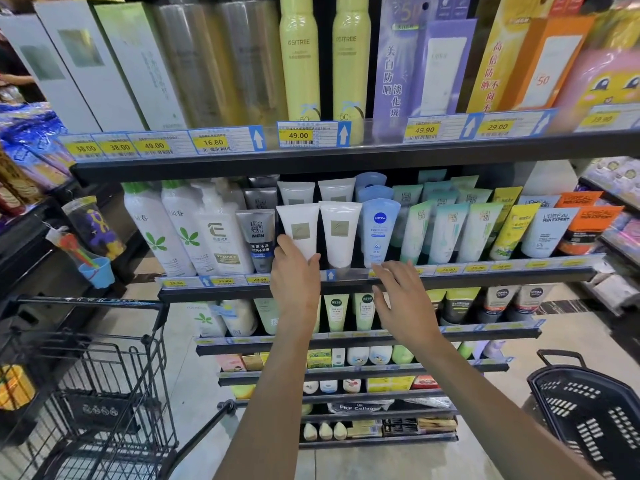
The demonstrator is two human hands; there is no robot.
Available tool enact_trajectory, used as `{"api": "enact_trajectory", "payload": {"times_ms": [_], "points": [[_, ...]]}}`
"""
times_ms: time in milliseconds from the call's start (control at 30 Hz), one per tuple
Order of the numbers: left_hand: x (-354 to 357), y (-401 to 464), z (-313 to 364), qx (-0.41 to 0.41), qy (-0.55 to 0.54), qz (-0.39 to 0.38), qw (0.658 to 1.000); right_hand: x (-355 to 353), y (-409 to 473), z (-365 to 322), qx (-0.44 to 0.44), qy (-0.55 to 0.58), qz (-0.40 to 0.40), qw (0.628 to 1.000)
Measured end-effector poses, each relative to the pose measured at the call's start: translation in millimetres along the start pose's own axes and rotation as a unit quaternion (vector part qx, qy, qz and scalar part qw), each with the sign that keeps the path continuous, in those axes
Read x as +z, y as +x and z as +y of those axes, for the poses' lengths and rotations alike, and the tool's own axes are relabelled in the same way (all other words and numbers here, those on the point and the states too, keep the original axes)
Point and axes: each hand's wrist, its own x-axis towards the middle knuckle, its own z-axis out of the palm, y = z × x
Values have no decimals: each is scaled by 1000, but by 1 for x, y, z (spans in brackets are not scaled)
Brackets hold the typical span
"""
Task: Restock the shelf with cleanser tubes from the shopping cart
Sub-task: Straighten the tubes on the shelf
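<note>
Left hand (294,271) curled round the near white cleanser tube (299,230) on the middle shelf (450,277), right hand (403,292) spread and holding nothing: best seated upright, label forward, beside its twin, cart (104,375) near left

Bright, even store light falls from overhead, so the white cleanser tubes (299,230) in the middle read crisp and clean. The dark shelf (346,157) edge above throws a band of shadow over the tube tops behind it. Lower tiers grow dimmer toward the floor. The wide lens bends straight lines — shelf rails bow and the tall boxes (79,64) at upper left lean outward. Motion blur smears the far right edge, where the pink pack (602,84) is soft, and the silver cans (214,60) look hazy with glare.
</note>
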Motion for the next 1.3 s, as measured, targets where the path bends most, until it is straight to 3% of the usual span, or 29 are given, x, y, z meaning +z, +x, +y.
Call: {"api": "enact_trajectory", "payload": {"times_ms": [367, 667, 800, 1000, 1300], "points": [[-2, -5, -1, -1, 5, -1, 1000, -16, -1, 10, -27, -33, -4, 999], [-4, -52, 21, 128, 55, 18, 990, -61, -14, 61, 7, -54, 35, 998], [19, -74, 54, 172, 26, -29, 984, -83, -19, 92, 23, -63, 44, 997], [56, -94, 104, 157, -1, -86, 984, -103, -23, 134, 17, -89, 35, 995], [87, -98, 148, 107, 0, -45, 993, -98, -18, 166, -16, -76, 10, 997]]}}
